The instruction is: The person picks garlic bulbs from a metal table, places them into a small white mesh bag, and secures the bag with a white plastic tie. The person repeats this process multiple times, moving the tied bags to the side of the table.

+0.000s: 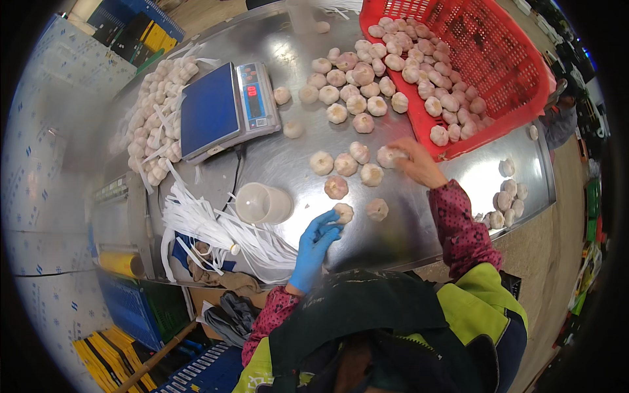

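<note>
My left hand (314, 245), in a blue glove, has its fingertips around the left side of a garlic bulb (344, 213) low over the steel table. Bare, my right hand (417, 159) grips another garlic bulb (388, 156) just in front of the red basket. Between the hands lie several loose bulbs, among them a pinkish one (336, 187) and a single bulb (377, 210) to the right. Farther back spreads a larger group of garlic bulbs (356, 104), reaching the tipped red plastic basket (521, 73), which holds many more.
A digital scale (211, 113) with a blue platform stands left of centre. Behind it are bulbs in netting (157, 113). White strips (196, 211) and a translucent plastic cup (265, 204) lie nearer. More bulbs (508, 201) sit by the table's right edge; a person's sleeve (560, 125) shows beyond.
</note>
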Available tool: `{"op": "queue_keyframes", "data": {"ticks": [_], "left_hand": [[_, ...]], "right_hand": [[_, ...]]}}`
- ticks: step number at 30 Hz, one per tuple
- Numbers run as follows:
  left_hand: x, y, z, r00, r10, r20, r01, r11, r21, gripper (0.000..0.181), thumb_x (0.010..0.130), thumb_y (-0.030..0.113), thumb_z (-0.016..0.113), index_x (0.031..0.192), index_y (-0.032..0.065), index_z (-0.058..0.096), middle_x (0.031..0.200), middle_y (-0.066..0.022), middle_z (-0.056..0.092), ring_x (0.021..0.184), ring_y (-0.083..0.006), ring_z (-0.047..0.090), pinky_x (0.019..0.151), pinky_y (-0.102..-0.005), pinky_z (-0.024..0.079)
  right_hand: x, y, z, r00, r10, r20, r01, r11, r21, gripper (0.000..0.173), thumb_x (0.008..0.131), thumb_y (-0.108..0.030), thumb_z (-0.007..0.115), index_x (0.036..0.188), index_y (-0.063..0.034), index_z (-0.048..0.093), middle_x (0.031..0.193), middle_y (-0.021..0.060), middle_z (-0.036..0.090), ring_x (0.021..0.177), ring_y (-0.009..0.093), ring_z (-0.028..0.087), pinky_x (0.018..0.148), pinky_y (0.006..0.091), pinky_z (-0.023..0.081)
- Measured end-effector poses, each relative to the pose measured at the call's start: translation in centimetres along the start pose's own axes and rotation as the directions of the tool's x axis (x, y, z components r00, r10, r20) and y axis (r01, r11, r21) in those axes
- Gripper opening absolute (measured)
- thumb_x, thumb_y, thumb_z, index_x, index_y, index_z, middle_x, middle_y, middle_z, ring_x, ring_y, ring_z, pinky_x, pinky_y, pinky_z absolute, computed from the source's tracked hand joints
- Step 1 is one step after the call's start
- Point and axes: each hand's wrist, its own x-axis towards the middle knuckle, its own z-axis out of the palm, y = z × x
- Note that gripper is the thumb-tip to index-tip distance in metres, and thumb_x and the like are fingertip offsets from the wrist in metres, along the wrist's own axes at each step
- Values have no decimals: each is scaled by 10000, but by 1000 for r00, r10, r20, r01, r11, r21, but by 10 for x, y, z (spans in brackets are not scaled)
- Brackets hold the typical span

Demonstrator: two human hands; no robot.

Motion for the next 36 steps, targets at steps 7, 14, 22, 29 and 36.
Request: {"op": "queue_keyframes", "data": {"ticks": [7, 14, 22, 29, 36], "left_hand": [[12, 31, 31, 846, 526, 83, -478, 682, 553, 799, 875, 48, 728, 1554, 78, 307, 1516, -85, 409, 1348, -213, 451, 1065, -355, 421], [10, 35, 19, 868, 494, 45, -449, 745, 493, 810, 849, 18, 739, 1543, 51, 323, 1474, -119, 429, 1288, -215, 483, 1106, -350, 398], [2, 21, 6, 992, 127, -28, -126, 991, 41, 673, 884, 15, 708, 1465, 45, 369, 1425, -131, 485, 1295, -203, 497, 1087, -339, 438], [-11, 27, -19, 974, 227, 20, -228, 966, 124, 589, 818, 35, 775, 1283, 48, 414, 1438, -171, 465, 1285, -242, 496, 1093, -365, 414], [-9, 79, -32, 500, 859, -113, -453, 370, 811, 630, 753, 54, 825, 1308, 43, 526, 1377, -160, 522, 1250, -336, 513, 1068, -430, 412]], "right_hand": [[-33, -98, 75, 844, -99, 526, -535, -192, 823, 446, 1087, -255, 382, 1409, 46, 443, 1315, 239, 578, 1154, 340, 643, 924, 362, 608], [-38, -115, 95, 848, -112, 518, -528, -253, 811, 462, 1090, -294, 390, 1392, 50, 450, 1271, 227, 606, 1068, 323, 683, 908, 353, 611], [-35, -83, 76, 971, -181, -158, 194, 979, 69, 325, 917, -23, 578, 1235, -35, 643, 1230, 188, 641, 1024, 302, 665, 852, 369, 541], [6, 10, 51, 962, -250, -111, 195, 912, -359, 544, 730, 63, 562, 1239, -104, 656, 1384, 187, 529, 1279, 391, 478, 1051, 436, 424], [9, -14, 60, 943, 108, -314, -36, 973, 229, 481, 857, -114, 698, 1329, -86, 609, 1132, 131, 677, 976, 256, 653, 872, 364, 526]]}}
